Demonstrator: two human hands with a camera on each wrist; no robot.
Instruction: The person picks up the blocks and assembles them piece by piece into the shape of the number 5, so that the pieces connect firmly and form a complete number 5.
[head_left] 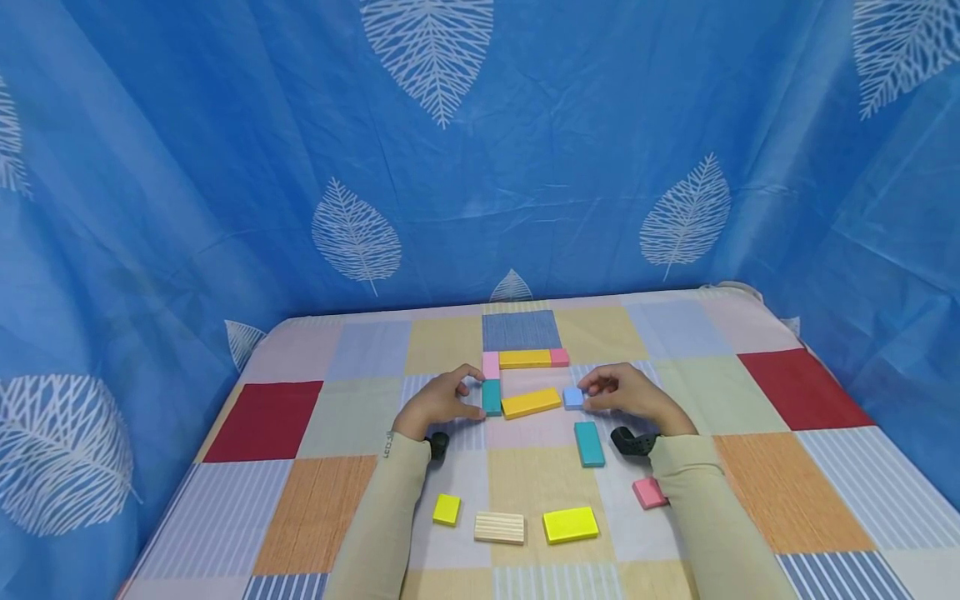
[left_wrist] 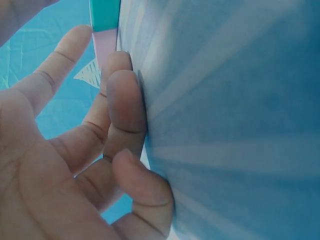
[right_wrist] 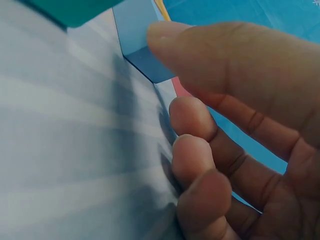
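My left hand [head_left: 438,400] is at the left side of a teal block [head_left: 491,397]. Its fairly straight index finger [left_wrist: 75,47] touches beside the joint between this block and a pink block [head_left: 491,365]; the thumb is near the teal block's near end. A small light blue block [head_left: 573,398] is pinched at its right end by my right hand [head_left: 630,392]. In the right wrist view the thumb lies against the light blue block [right_wrist: 137,32], and the index fingertip is hidden behind. Between the hands lies a slanted orange-yellow block [head_left: 531,403].
Behind lie another orange-yellow block [head_left: 525,359] and a rose block [head_left: 559,357], end to end. Nearer are a second teal block [head_left: 589,444], a rose block [head_left: 649,492] by the right sleeve, a yellow square block [head_left: 446,510], a ridged wooden block [head_left: 499,527] and a yellow block [head_left: 571,526].
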